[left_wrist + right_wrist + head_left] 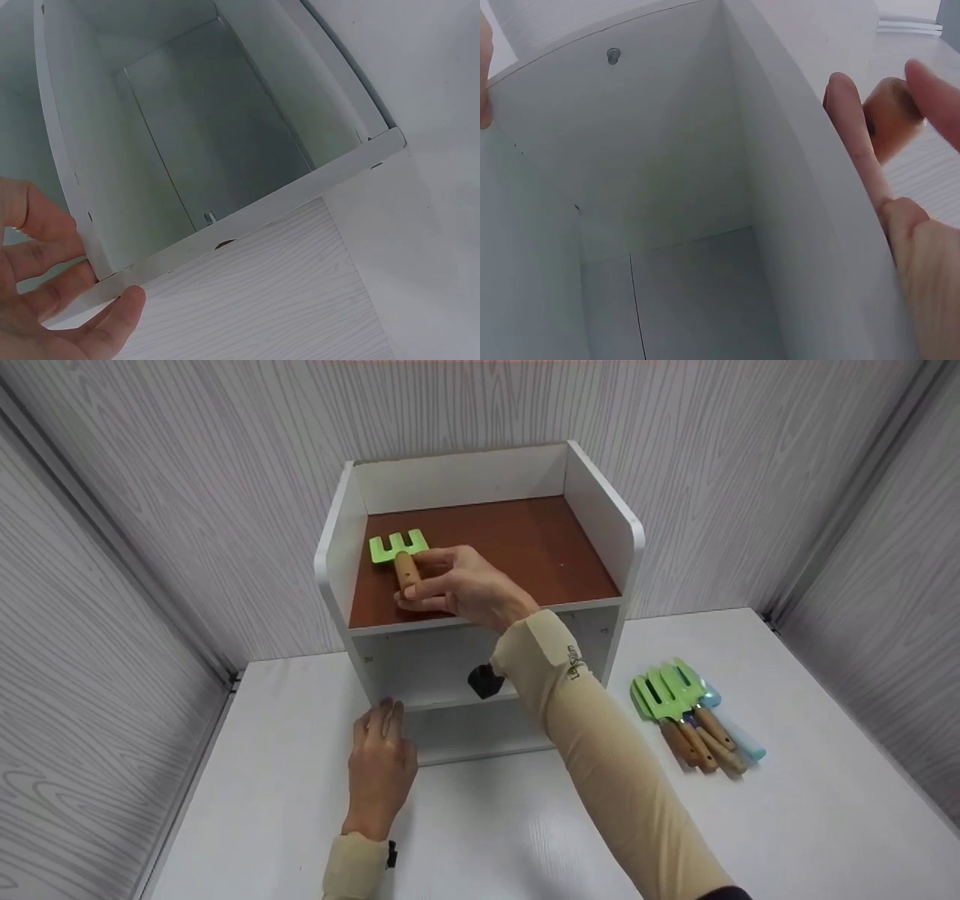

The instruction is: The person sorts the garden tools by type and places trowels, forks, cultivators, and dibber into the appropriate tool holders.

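Note:
A green hand fork (399,547) with a wooden handle lies over the left part of the brown top of a small white shelf unit (480,607). My right hand (469,585) pinches the fork's handle between thumb and fingers, with the prongs pointing to the back. In the right wrist view only the handle end (892,120) shows between the fingers. Down at the unit's lower left front edge, my left hand (381,761) holds the side panel. The left wrist view shows its fingers (64,289) around that edge, where the middle board meets the side.
On the white table (810,825) to the right lies a pile of green hand forks (667,690) with wooden handles, and a light blue tool (742,739) beneath them. Raised white walls border the unit's top at the left, back and right. Wood-grain panels (480,405) enclose the table.

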A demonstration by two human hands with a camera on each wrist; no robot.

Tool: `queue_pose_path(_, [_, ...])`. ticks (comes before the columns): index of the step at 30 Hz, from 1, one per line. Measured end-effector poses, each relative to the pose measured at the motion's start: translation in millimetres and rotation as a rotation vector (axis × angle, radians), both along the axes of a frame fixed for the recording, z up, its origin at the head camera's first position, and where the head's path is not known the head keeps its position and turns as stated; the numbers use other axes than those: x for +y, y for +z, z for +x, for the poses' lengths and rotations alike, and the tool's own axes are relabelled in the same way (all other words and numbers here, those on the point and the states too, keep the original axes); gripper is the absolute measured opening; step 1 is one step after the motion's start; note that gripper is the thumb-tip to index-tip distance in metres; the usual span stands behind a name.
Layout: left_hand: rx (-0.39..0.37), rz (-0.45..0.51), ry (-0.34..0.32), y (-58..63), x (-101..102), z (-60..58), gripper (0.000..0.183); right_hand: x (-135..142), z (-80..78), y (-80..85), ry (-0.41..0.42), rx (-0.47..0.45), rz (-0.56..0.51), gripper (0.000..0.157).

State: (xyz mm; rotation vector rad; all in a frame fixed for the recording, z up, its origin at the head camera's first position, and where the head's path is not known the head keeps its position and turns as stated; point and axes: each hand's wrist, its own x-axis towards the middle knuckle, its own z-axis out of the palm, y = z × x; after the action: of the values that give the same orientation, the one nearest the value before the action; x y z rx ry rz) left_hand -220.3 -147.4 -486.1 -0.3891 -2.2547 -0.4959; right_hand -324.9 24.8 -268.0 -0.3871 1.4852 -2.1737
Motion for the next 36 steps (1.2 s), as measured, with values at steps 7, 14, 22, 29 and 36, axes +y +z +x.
queue_pose_path(7, [-0.002,-0.017,0.011,-0.8,2,-1.4,0.046,-1,-1.3,-1.1,-0.006,0.032,0.063,0.069])
queue_pose_path(14, [-0.021,-0.012,0.019,-3.4,4,-2.9,0.047,-3,-3.5,-2.4,-0.041,0.062,0.108,0.067])
queue_pose_path(22, [-0.023,0.008,0.037,-1.7,8,-3.4,0.048,-7,-1.8,-0.2,-0.108,0.116,0.232,0.065])
queue_pose_path(29, [-0.059,0.003,0.046,-0.1,13,-7.1,0.048,-6,-2.9,1.7,-0.144,0.132,0.253,0.060])
queue_pose_path(36, [-0.036,0.005,0.053,-2.3,10,-6.8,0.047,-7,-3.1,-0.8,-0.129,0.145,0.255,0.058])
